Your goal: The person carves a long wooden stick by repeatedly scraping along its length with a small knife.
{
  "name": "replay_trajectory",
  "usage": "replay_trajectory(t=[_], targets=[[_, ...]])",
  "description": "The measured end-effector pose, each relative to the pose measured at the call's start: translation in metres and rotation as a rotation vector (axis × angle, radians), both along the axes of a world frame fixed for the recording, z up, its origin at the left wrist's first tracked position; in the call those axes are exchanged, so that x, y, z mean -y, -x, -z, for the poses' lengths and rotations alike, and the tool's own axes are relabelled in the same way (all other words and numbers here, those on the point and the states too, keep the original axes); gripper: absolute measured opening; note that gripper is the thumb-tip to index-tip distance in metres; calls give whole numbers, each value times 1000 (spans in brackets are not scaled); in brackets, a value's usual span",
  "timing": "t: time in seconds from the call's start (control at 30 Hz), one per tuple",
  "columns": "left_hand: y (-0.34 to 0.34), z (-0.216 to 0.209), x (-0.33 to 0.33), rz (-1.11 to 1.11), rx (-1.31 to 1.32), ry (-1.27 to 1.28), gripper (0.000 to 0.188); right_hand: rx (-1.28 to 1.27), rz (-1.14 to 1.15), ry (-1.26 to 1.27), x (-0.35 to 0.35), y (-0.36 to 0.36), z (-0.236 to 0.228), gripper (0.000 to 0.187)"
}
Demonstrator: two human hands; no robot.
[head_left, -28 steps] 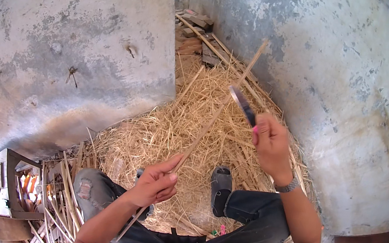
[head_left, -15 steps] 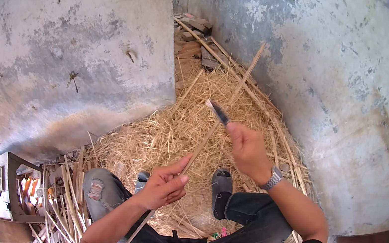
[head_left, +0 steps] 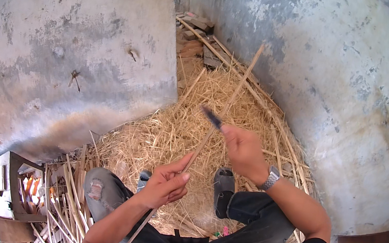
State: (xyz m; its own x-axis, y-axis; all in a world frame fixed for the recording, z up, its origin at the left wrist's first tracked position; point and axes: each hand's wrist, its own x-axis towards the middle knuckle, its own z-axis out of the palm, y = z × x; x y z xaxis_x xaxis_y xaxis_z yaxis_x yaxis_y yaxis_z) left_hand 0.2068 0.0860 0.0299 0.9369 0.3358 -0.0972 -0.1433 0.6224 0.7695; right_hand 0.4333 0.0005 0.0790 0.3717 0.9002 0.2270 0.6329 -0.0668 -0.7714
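A long thin wooden strip [head_left: 237, 88] slants from my lap up toward the far wall. My left hand [head_left: 167, 181] is closed around its lower part, thumb on top. In my right hand [head_left: 245, 150] is a knife [head_left: 211, 117], gripped in a fist, its dark blade laid across the strip above the left hand and pointing up and left. The blade is a little blurred, so I cannot tell how firmly it meets the wood. A metal watch [head_left: 271, 178] sits on the right wrist.
Pale shavings [head_left: 179, 119] cover the floor around my feet. Long strips [head_left: 275, 116] lie along the right wall [head_left: 339, 93]. At lower left, a wooden frame [head_left: 8, 189] stands beside a heap of split sticks [head_left: 67, 198]. Bricks [head_left: 200, 24] are piled in the far corner.
My right hand and the knife have moved slightly down toward me along the strip. The left hand keeps its grip in nearly the same place.
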Motion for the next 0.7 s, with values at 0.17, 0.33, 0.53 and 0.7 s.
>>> replay_trajectory(t=[0.17, 0.33, 0.53, 0.7], targets=[[0, 0, -11, -9, 78, -3, 57, 167, -153, -159, -4, 8, 6, 39], [-2, -2, -3, 0, 13, 47, 57, 138, -22, -63, -1, -2, 5, 41], [1, 2, -4, 6, 14, 18, 58, 42, -21, -17, -4, 5, 3, 43], [-3, 0, -5, 7, -2, 11, 58, 37, 24, -5, -5, 1, 4, 43]])
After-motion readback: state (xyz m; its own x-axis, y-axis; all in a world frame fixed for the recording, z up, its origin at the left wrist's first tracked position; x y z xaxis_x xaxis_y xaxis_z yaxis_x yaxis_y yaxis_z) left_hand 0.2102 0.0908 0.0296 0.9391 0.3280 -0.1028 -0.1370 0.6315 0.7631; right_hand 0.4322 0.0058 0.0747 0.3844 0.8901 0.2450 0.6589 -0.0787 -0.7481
